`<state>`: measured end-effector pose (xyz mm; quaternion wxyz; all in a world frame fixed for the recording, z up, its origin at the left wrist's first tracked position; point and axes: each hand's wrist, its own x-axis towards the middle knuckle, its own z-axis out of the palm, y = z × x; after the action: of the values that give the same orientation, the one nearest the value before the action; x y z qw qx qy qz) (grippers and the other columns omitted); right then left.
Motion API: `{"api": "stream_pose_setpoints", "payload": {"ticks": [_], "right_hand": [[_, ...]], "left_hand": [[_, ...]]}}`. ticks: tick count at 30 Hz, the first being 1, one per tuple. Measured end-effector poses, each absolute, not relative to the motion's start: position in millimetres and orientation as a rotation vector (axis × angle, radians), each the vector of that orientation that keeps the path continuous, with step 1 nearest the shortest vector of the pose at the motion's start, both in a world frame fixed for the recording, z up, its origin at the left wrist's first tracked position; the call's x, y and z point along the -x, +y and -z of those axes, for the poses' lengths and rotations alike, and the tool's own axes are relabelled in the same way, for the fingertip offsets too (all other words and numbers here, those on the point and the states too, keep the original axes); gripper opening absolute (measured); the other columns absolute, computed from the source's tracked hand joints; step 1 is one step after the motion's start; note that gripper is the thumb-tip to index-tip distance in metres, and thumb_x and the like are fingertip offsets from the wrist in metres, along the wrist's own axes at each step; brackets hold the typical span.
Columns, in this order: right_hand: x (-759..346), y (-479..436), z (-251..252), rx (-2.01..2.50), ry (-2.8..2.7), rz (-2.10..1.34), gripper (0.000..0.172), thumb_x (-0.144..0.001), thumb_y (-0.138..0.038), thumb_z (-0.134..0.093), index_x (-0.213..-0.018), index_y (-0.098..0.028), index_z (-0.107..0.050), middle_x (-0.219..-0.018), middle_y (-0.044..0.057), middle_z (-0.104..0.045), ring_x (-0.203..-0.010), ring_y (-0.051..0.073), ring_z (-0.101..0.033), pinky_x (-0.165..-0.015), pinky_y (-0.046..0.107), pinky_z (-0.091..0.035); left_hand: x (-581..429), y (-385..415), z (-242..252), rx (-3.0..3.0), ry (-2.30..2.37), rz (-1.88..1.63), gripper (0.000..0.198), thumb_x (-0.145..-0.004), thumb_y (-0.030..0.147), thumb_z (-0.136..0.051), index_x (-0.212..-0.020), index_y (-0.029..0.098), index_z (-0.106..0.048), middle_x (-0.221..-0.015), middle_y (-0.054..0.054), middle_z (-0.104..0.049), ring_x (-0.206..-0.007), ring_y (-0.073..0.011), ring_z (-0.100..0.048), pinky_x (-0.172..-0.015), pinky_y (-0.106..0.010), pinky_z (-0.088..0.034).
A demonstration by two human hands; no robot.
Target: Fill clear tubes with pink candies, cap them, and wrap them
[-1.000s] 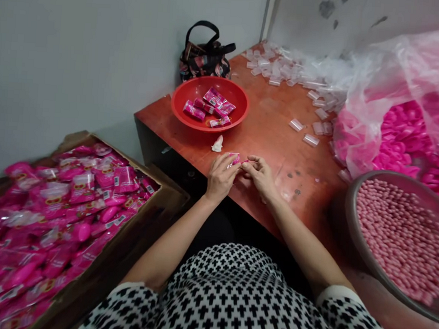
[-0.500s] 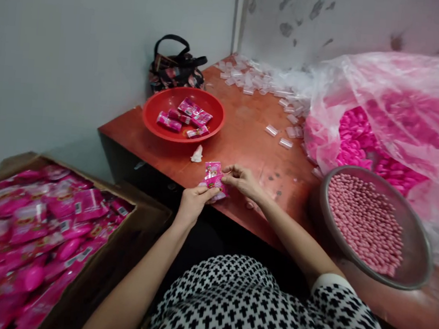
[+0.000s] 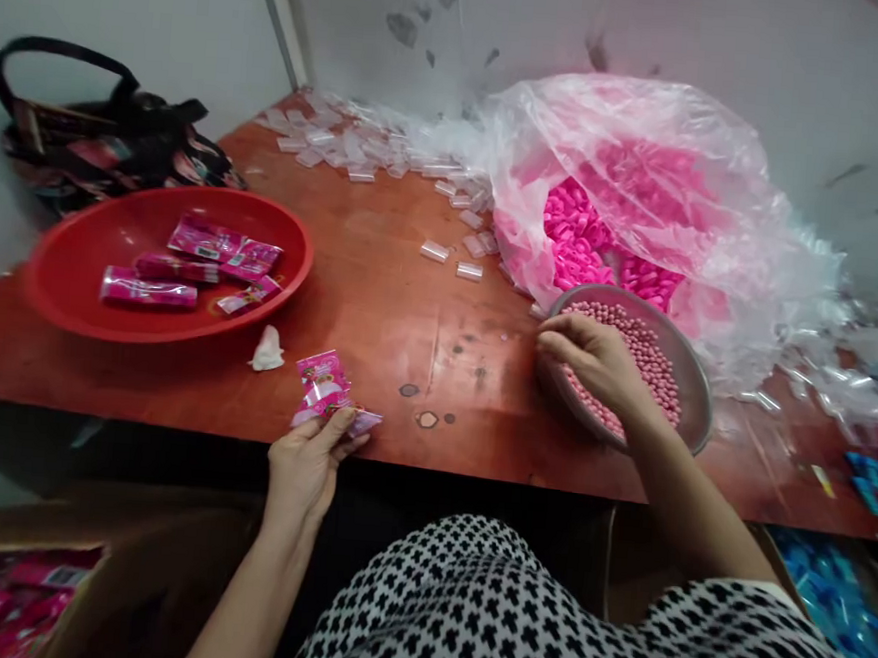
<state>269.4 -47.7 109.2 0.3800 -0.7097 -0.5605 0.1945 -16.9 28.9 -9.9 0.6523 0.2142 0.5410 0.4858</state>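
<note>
Moved: my right hand (image 3: 594, 358), now over grey bowl (image 3: 693, 405), grip unclear; leftward, my left hand (image 3: 305, 468) should steady its pinched packet (image 3: 323, 382).

Pink packaging (image 3: 322, 379) (glossy), handheld; beads (image 3: 654, 358), loose

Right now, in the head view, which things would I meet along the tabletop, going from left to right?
Red round plastic bowl, pink printed plastic packet in the left hand, loose clear plastic piece, grey round bowl of pink beads, blue pieces on the tabletop.

Bright pink packets (image 3: 322, 376), dusty-pink beads (image 3: 651, 362)
</note>
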Motion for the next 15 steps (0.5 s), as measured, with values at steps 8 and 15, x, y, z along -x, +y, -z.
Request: {"api": "stream_pose_setpoints", "payload": {"ticks": [8,15], "right_hand": [[-219,-32,-54,1.652,-1.521,-0.857,0.021,-0.082,-0.040,-0.062,-0.088,-0.020,-0.066,-0.077,0.003,-0.069,-0.070,0.017,-0.064,-0.066,0.029,-0.049],[-116,44,-7,1.482,-1.966,-0.860,0.017,-0.086,-0.028,-0.056,-0.097,-0.020,-0.065,-0.092,0.008,-0.072,-0.082,0.021,-0.066,-0.074,0.032,-0.048]], "left_hand": [[49,-1,12,-0.509,1.161,-1.132,0.034,-0.049,0.036,-0.086,-0.062,0.009,-0.070,-0.066,-0.004,-0.068,-0.064,-0.0157,-0.066,-0.063,-0.030,-0.061],[75,-15,17,-0.474,1.258,-1.195,0.035,-0.049,0.036,-0.086,-0.066,0.009,-0.071,-0.070,-0.007,-0.070,-0.062,-0.0133,-0.065,-0.059,-0.024,-0.057]]}}
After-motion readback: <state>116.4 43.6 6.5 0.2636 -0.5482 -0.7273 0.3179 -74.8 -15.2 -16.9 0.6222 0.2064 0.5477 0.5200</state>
